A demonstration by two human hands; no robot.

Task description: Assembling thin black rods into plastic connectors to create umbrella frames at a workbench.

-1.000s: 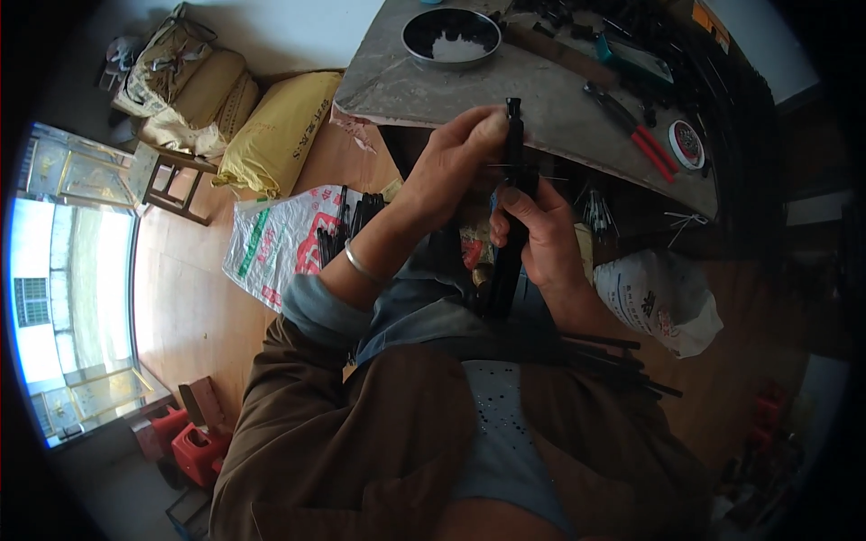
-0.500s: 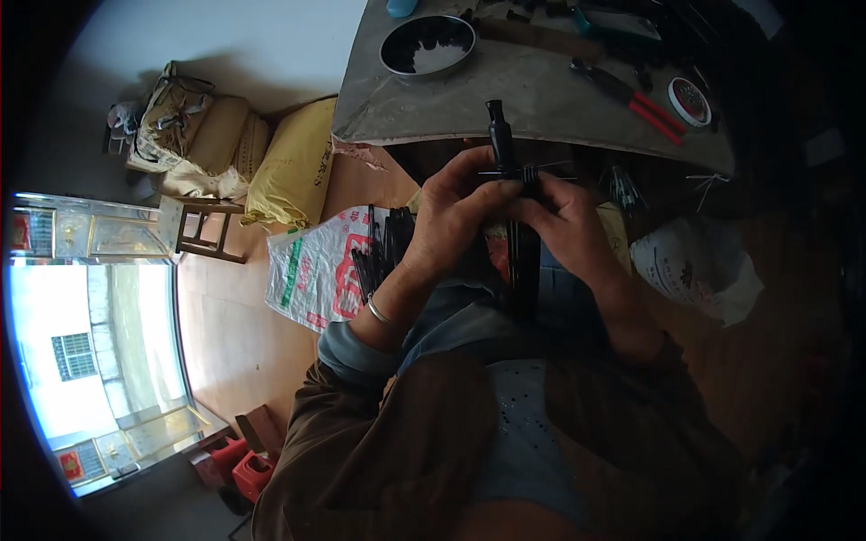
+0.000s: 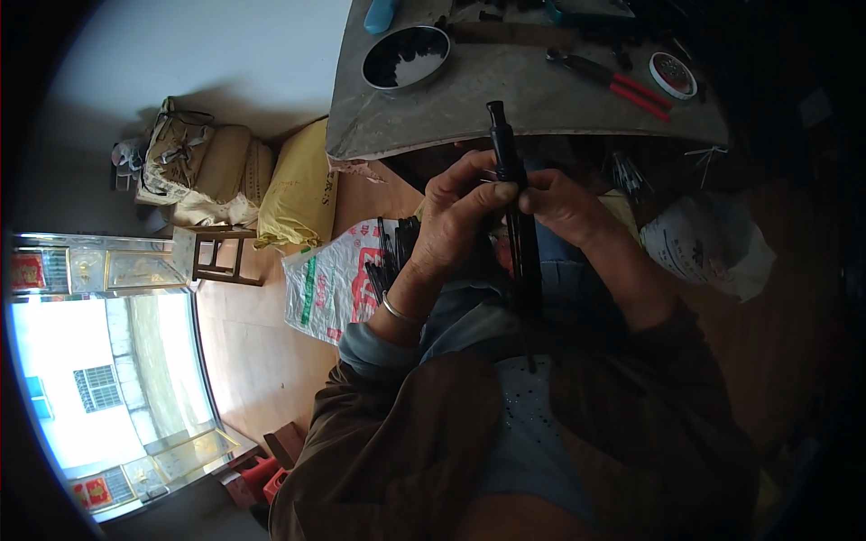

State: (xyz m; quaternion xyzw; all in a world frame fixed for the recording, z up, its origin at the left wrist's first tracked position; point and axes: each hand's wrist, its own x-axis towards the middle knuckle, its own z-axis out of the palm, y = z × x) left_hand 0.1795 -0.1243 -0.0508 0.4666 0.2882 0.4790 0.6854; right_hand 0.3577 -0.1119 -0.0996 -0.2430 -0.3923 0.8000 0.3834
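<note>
A long black piece [image 3: 525, 261], which looks like a folded umbrella frame, stands upright before me. A tubular black end [image 3: 498, 126] tops it, and a bundle of thin rods runs down toward my lap. My left hand [image 3: 458, 200] is closed around it just below the tube, thumb pressed across the front. On the other side, my right hand [image 3: 559, 206] has its fingertips pinched against the rods. Any small part between those fingertips is hidden. Several thin black rods [image 3: 394, 243] lie beside my left forearm on a white plastic bag [image 3: 329, 284].
The grey table [image 3: 505, 113] ahead carries a bowl [image 3: 406, 56] of small black and white pieces, red-handled pliers [image 3: 622, 88] and a round dish [image 3: 674, 76]. A white bag [image 3: 713, 243] lies at right. Yellow sacks [image 3: 298, 185] and a wooden stool [image 3: 225, 254] stand at left.
The view has turned slightly. My right fingers have come down from the frame's upper collar and curled more tightly; my left hand keeps its hold.
</note>
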